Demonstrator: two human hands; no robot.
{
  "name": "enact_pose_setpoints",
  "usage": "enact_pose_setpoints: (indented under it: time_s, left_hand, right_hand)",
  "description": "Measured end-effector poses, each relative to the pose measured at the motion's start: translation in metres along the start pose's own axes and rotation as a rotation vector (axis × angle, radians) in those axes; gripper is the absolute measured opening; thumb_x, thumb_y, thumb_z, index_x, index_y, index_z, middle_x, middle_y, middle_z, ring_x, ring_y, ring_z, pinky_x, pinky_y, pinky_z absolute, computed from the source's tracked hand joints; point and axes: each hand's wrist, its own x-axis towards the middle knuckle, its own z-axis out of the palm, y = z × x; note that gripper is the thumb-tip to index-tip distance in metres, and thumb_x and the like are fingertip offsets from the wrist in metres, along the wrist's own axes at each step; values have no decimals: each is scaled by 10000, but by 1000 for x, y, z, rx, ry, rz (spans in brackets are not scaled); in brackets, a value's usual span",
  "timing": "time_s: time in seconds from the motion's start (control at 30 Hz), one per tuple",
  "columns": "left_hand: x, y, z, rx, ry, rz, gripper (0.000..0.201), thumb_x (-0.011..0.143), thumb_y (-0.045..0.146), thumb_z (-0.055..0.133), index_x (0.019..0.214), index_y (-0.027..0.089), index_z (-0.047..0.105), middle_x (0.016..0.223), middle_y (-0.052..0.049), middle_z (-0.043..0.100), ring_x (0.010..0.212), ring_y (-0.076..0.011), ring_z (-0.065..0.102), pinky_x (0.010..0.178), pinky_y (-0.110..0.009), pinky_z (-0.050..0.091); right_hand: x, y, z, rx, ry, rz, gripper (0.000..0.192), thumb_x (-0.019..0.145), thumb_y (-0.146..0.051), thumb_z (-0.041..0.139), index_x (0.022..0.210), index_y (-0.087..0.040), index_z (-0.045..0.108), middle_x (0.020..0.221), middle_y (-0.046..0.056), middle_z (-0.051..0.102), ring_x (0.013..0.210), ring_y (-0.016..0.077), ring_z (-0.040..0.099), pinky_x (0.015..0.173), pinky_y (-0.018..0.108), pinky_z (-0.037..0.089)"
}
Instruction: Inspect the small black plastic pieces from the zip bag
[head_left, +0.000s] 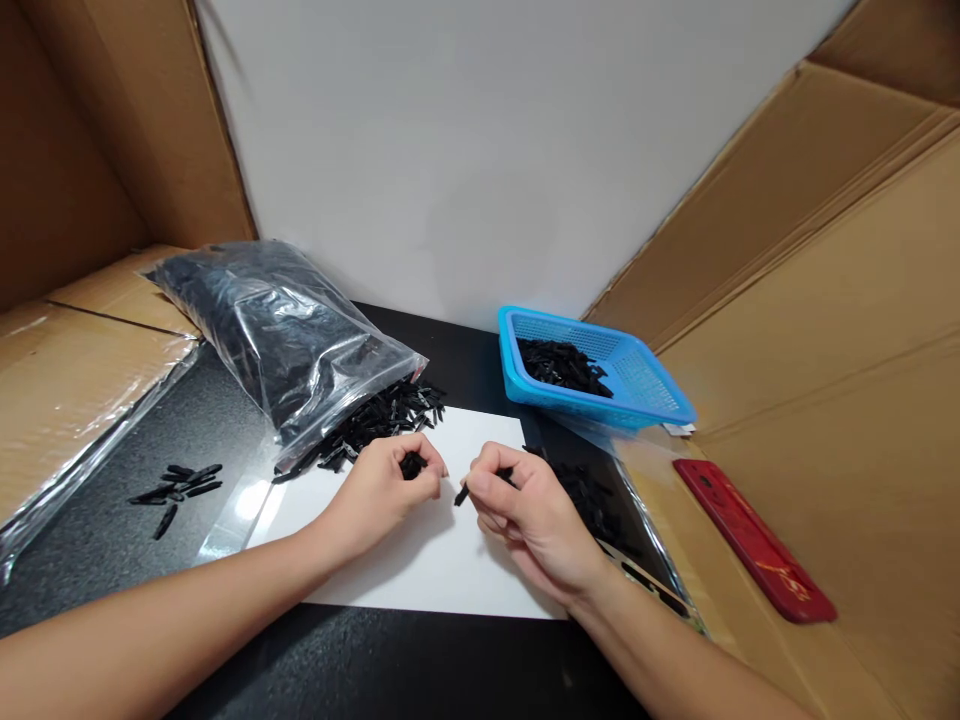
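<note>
Over a white sheet (420, 570) on the dark table, my two hands face each other, a small gap apart. My right hand (517, 510) pinches a small black elongated piece (461, 496), whose tip sticks out past the thumb. My left hand (390, 490) is curled with thumb and fingers together, and black pieces (411, 465) show inside its curl. Just behind it, a heap of black pieces (375, 420) spills from the mouth of a clear plastic bag (285, 320). More black pieces (585, 495) lie beyond my right hand, partly hidden by it.
A blue basket (652, 375) with black pieces inside stands at the back right. Several loose pieces (176, 485) lie at the left. A red phone-shaped object (754, 540) rests on cardboard at the right. A white wall and cardboard panels (840, 250) border the table.
</note>
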Motion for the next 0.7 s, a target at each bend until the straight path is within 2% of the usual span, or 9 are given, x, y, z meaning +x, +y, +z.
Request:
enact_pose_setpoints:
  time_s: [0.17, 0.3, 0.37, 0.47, 0.6, 0.7]
  left_hand:
    - [-4, -1, 6, -240, -56, -169, 318, 827, 404, 567, 604, 178, 564, 554, 23, 571, 476, -94, 364, 484, -233, 250]
    - [-6, 3, 7, -401, -58, -208, 398, 823, 506, 597, 640, 155, 629, 535, 25, 550, 461, -77, 328, 484, -232, 231]
    - [-6, 3, 6, -448, -81, -215, 408, 815, 523, 607, 661, 148, 654, 542, 20, 566, 452, -71, 320, 483, -233, 229]
    - [-6, 2, 7, -456, -139, -227, 319, 755, 454, 702, 674, 150, 648, 580, 13, 603, 451, -66, 333, 467, -230, 211]
    - [-5, 1, 6, -433, -68, -253, 280, 749, 411, 715, 670, 154, 636, 568, 27, 576, 476, -70, 344, 473, -220, 220]
    - [-2, 2, 4, -440, 8, -257, 307, 746, 442, 719, 675, 153, 643, 571, 34, 554, 494, -69, 337, 478, -209, 220]
  right_hand:
    - [8, -3, -7, 32, 51, -45, 394, 660, -364, 844, 593, -168, 509, 441, -106, 392, 381, 14, 179, 396, 194, 114]
    - [10, -1, -11, -3, 76, -64, 386, 669, -373, 835, 603, -169, 514, 440, -106, 395, 385, 18, 185, 401, 197, 113]
    - [11, 1, -12, -77, 110, -85, 363, 683, -375, 823, 619, -167, 532, 435, -102, 399, 390, 24, 201, 408, 201, 116]
    - [12, 5, -13, -172, 112, -80, 299, 705, -364, 806, 683, -158, 589, 449, -91, 420, 404, 38, 238, 412, 204, 124]
    - [15, 1, -14, -6, 22, 34, 275, 779, -404, 699, 908, -163, 673, 586, -46, 503, 442, 60, 237, 409, 209, 114]
    - [17, -6, -16, 158, -29, 113, 299, 778, -362, 616, 977, -152, 692, 680, 15, 571, 489, 89, 303, 416, 213, 149]
